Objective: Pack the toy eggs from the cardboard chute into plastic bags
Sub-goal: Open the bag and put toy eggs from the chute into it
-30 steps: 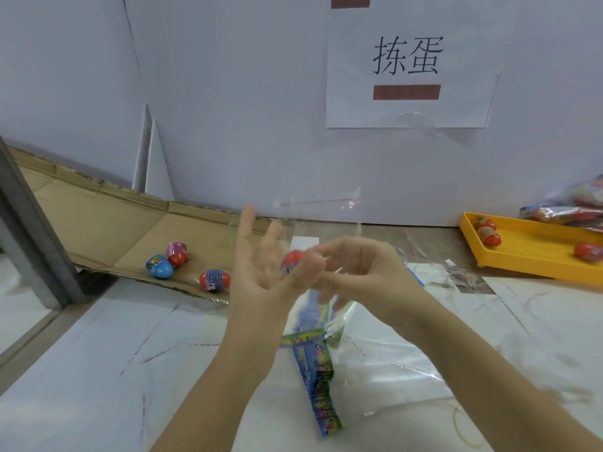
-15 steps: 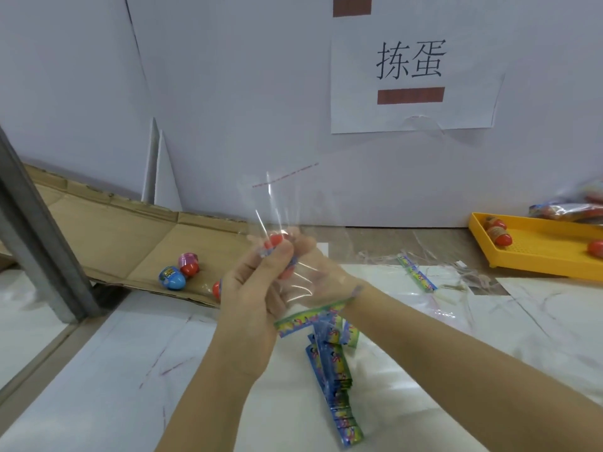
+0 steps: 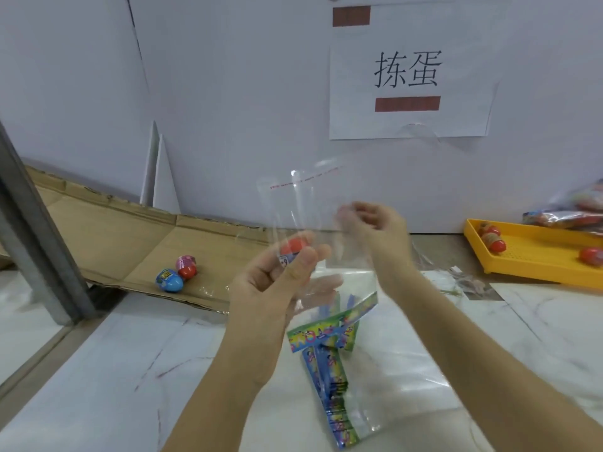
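Observation:
My left hand (image 3: 280, 285) grips a red toy egg (image 3: 293, 249) together with a clear plastic bag (image 3: 300, 207) that stands up above it; the bag has a green printed header card (image 3: 332, 331) hanging at its lower end. My right hand (image 3: 372, 230), blurred, is raised beside the bag with fingers curled; whether it pinches the film is unclear. On the cardboard chute (image 3: 124, 236) at the left lie a blue egg (image 3: 169, 280) and a pink-and-red egg (image 3: 186, 267).
A stack of empty bags with printed headers (image 3: 329, 386) lies on the marble table (image 3: 114, 370) in front of me. A yellow tray (image 3: 535, 259) with red eggs and filled bags stands at the right. A grey metal post (image 3: 36, 230) rises at the left.
The hands have drawn apart: my right hand has lifted up and to the right, and the bag now stands taller above the egg in my left hand.

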`<state>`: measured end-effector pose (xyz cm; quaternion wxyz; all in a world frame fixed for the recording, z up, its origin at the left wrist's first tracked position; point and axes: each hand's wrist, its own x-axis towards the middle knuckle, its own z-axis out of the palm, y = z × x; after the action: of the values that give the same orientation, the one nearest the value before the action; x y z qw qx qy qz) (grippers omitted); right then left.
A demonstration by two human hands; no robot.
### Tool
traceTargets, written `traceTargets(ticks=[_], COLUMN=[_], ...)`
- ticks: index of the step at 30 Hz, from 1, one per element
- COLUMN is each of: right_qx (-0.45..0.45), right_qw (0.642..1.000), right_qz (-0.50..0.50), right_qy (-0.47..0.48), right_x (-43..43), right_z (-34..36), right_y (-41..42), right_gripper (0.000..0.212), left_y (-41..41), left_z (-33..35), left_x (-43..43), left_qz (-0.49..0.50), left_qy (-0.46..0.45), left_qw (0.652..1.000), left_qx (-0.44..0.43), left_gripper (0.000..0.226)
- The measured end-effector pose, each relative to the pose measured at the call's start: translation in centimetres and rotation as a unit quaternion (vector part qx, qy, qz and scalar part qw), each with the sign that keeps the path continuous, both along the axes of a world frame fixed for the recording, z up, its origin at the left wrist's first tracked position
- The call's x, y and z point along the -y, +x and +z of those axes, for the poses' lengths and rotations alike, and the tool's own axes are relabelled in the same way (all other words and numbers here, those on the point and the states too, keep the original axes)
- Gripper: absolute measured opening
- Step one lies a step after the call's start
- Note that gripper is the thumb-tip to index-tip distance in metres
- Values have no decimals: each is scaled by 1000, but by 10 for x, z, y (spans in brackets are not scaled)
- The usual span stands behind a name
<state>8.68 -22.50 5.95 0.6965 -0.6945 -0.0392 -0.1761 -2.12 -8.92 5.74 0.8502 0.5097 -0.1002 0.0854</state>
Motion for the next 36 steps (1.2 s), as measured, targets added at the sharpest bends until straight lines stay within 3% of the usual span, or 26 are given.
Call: traceTargets(ticks=[3,6,9,12,16,20,24,26,28,31,33,36], right_qx=[78,182,221,225,249,259,215,194,186,104,19,-9], right_qw=[990,966,963,961,904,859,851,859,892,941,933,936], right_qz=[22,147,156,100,48,19,31,40,53,142,225,276], right_qy=[112,113,-15,-123,-344,-441,-478,-472,-409,-289,-280,-219], right_x=[46,63,61,55,52,53,53,53,54,60,59,47], right_z=[36,59,73,71,62,61,60,58,58,60,55,45], right_y=[-33,-64,-82,-85,-83,-82,-80,-80,-79,-78,-76,-73], right_gripper=[17,24,38,31,14,24,39,41,35,82,113,118], left_y=[0,1,1,1,0,-1,-3,-2,-1,2,3,4], left_z=[-3,-9,-13,-14,-14,-14,-13,-14,-15,-18,-19,-20], left_x=[4,8,9,11,12,13,15,16,17,15,15,15], left_qz=[21,35,44,33,25,20,-11,-15,-20,-9,-10,-16], left_qy=[36,74,115,142,151,140,131,106,72,63,64,53], left_qw=[999,996,992,989,988,990,991,994,997,998,998,998], left_qx=[-17,-28,-18,-1,0,-1,11,6,-11,-24,-22,-21], left_gripper=[37,38,36,33,37,38,40,39,40,47,49,40])
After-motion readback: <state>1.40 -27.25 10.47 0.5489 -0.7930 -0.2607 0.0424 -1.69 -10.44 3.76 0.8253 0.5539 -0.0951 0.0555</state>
